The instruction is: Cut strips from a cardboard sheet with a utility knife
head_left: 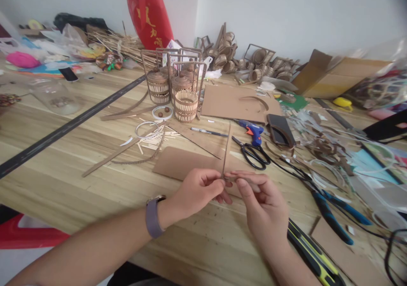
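Note:
My left hand [195, 192], with a watch on its wrist, pinches a thin brown cardboard strip [227, 150] that stands up between my hands. Close beside it, my right hand [265, 203] has thumb and fingers closed on the part of the strip running to the right. Whether this is one bent strip or two pieces, I cannot tell; fingers cover the joint. Under and behind my hands lies a flat cardboard piece [178, 161]. Black-handled scissors [254, 154] and a blue glue gun [252, 131] rest just beyond my right hand.
Small slatted buckets [186, 106] with tall handle frames stand at the back. Thin sticks [152, 142], tape rings [162, 112] and a pen [208, 131] lie in the middle. To the right are pliers [330, 214], a utility knife [313, 256], cardboard scraps and an open box [340, 76].

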Motion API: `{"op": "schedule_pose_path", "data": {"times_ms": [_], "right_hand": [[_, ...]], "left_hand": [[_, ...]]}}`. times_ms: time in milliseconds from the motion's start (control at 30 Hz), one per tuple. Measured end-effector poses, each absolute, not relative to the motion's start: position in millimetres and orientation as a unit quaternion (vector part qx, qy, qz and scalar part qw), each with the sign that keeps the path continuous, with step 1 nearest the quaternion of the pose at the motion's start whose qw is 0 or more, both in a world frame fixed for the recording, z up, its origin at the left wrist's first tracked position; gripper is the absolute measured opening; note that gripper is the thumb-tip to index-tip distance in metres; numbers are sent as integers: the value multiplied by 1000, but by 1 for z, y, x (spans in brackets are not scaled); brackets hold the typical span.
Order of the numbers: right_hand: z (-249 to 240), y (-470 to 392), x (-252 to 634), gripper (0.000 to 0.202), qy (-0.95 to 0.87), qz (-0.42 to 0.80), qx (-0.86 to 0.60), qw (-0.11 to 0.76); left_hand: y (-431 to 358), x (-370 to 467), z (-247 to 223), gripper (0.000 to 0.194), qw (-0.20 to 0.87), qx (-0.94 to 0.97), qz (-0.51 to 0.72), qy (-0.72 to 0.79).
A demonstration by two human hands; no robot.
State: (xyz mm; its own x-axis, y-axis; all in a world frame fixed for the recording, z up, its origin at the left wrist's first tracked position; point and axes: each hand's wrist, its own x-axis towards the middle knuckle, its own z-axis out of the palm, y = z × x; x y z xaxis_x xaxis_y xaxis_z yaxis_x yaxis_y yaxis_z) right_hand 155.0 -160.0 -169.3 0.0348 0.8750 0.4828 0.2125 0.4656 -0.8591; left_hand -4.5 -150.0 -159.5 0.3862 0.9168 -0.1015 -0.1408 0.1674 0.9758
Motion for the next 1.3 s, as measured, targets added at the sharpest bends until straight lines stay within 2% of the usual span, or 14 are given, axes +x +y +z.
{"op": "schedule_pose_path", "data": {"times_ms": [167, 300, 400, 500, 633, 767, 900, 1000, 1133, 1300], "right_hand": [[-172, -162, 156, 7, -664, 254, -428, 558], [-175, -162, 157, 12, -699, 224, -409, 543], [-176, -163, 157, 11, -708, 217, -413, 530], [-172, -164, 157, 3, -664, 268, -447, 536], [-165, -161, 157, 16, -583, 355, -466, 563], [-163, -158, 157, 18, -583, 364, -453, 568], [-165, -156, 159, 10, -629, 298, -452, 558], [-165, -155, 162, 4, -721, 167, -430, 516], [-165, -153, 163, 13, -805, 25, -380, 455], [-169, -157, 161, 15, -798, 31, -390, 459]], "left_hand": [[-147, 0, -161, 21, 720, 418, 408, 375], [-147, 2, -163, 19, 722, 403, 404, 390], [-148, 0, -164, 18, 701, 432, 397, 406], [-150, -3, -166, 19, 640, 513, 387, 420], [-152, -5, -167, 23, 558, 616, 361, 422], [-153, -6, -168, 26, 559, 634, 354, 401], [-153, -5, -170, 37, 572, 640, 354, 370], [-152, -4, -171, 40, 583, 621, 374, 367], [-151, -4, -169, 34, 566, 614, 385, 393], [-153, -4, -165, 31, 540, 618, 397, 411]]}}
